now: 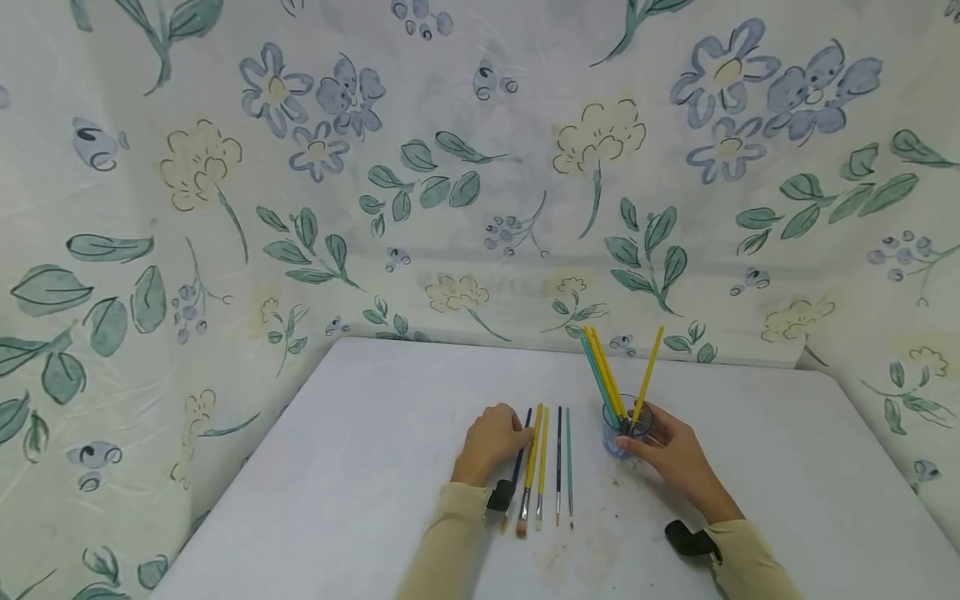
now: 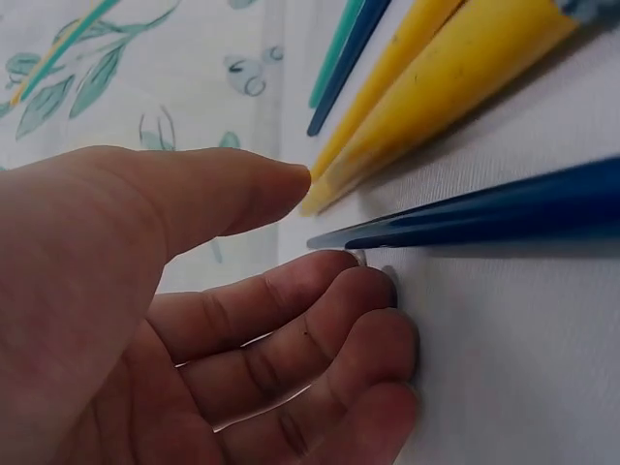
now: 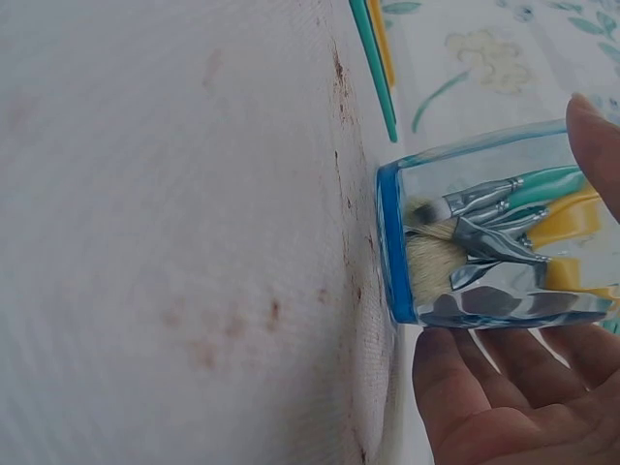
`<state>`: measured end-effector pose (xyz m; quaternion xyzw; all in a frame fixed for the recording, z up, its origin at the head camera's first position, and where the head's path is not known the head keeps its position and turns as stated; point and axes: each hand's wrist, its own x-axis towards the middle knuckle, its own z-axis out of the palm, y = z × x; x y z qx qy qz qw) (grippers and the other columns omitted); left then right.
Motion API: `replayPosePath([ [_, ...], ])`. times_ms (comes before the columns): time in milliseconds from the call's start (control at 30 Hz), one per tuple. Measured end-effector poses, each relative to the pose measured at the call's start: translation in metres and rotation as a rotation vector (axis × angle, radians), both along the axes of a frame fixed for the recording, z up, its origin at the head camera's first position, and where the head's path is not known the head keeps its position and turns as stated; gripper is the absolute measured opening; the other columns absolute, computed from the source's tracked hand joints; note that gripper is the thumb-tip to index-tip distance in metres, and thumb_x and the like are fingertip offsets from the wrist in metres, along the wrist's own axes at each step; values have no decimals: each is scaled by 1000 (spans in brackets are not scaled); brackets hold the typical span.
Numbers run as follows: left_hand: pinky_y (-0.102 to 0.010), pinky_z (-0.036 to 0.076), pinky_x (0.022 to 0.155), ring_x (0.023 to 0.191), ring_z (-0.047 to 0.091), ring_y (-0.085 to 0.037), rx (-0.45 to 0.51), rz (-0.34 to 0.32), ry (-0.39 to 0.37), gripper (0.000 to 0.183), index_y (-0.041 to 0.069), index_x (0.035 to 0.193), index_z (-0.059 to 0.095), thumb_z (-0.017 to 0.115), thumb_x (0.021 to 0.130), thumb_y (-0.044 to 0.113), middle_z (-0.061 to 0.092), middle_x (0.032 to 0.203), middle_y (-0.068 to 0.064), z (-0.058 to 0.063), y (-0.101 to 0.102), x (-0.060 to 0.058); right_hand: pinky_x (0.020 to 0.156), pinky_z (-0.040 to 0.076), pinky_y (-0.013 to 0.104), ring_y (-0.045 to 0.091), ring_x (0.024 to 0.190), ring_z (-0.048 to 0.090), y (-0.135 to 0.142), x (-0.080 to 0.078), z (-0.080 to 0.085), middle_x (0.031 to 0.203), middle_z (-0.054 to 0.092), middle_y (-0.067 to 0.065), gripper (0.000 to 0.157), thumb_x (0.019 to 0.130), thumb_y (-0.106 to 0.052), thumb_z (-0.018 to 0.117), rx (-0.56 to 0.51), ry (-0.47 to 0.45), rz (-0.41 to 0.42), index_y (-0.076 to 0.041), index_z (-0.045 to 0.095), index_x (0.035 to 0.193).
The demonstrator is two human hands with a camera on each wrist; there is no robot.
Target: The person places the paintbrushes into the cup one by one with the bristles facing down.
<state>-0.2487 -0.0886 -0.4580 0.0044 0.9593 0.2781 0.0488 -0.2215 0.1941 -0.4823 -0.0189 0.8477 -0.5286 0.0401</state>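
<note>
A dark blue paintbrush (image 2: 513, 206) lies on the white tabletop, leftmost in a row of several brushes. My left hand (image 1: 487, 446) is at its handle end; the left wrist view shows the thumb (image 2: 262, 189) and forefinger apart on either side of the handle, fingertips low by the table. Beside it lie a thick yellow brush (image 1: 533, 462), a thinner yellow one (image 1: 543, 467), a dark one (image 1: 558, 467) and a teal one (image 1: 569, 467). My right hand (image 1: 678, 462) holds a clear blue-based glass (image 3: 390, 242), thumb and fingers on opposite sides. Yellow and teal brushes stand in it, bristles down.
The white table (image 1: 360, 467) has brownish stains (image 1: 577, 554) near its front middle. A flower-patterned cloth (image 1: 465, 208) hangs behind it and at both sides. Black wrist cameras (image 1: 688, 539) sit on both beige sleeves (image 1: 450, 542).
</note>
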Motion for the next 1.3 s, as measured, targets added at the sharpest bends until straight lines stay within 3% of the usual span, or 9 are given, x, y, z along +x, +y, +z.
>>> replayPosePath([
  [300,-28,46,56,63,57,-16,-59,-67,9,23,6,81,69,75,90,26,67,75,-3,-5,8,0,116,43,48,43,148,43,1,0,-1,161,42,25,94,90,-38,81,-6,1,1,-4,30,161],
  [667,-28,41,49,54,53,-17,-87,-46,29,24,7,74,60,75,87,20,60,66,-3,0,14,6,115,44,48,43,148,44,0,-1,-1,159,44,25,93,89,-36,81,5,6,-13,-4,31,161],
  [900,-28,41,48,54,52,-17,-208,-28,78,25,7,79,61,78,85,24,57,67,-3,-1,26,8,115,44,48,43,147,44,1,0,-2,160,43,25,95,89,-39,81,7,-7,-13,-5,31,161],
  [1300,-25,38,45,51,49,-13,-351,-39,168,25,10,75,62,81,85,22,55,61,1,-1,36,11,116,43,49,43,148,43,1,0,-2,161,42,24,95,89,-40,81,7,-7,-9,-4,31,161],
])
